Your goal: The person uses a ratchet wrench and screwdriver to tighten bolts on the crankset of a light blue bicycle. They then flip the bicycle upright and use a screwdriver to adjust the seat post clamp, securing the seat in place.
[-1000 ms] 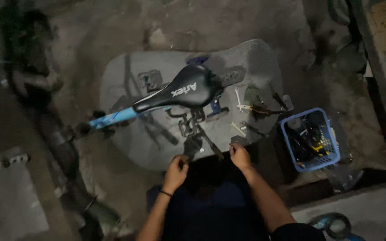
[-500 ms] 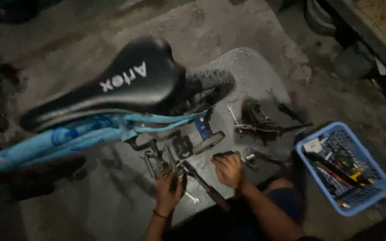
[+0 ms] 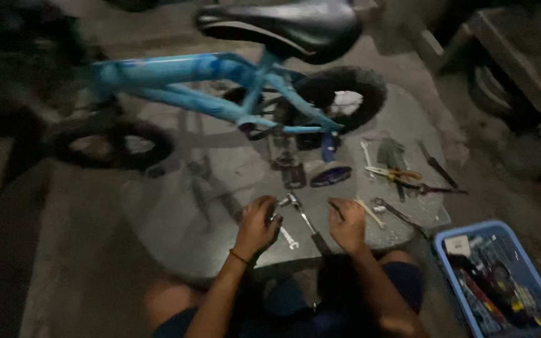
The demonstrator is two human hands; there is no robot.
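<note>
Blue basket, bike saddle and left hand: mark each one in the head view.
blue basket (image 3: 449, 236): head view, on its near-left rim.
bike saddle (image 3: 289, 22): head view, on the black top surface.
left hand (image 3: 257, 226): head view, on the back of the hand, over the slab.

I see bicycle (image 3: 233, 94) behind the mat (image 3: 176, 231); wrench (image 3: 305, 219) between my hands; tool basket (image 3: 449, 241) right; pliers (image 3: 392, 174) behind-right.

socket wrench (image 3: 302, 216) | dark metal, long | flat on slab, angled between hands
</note>
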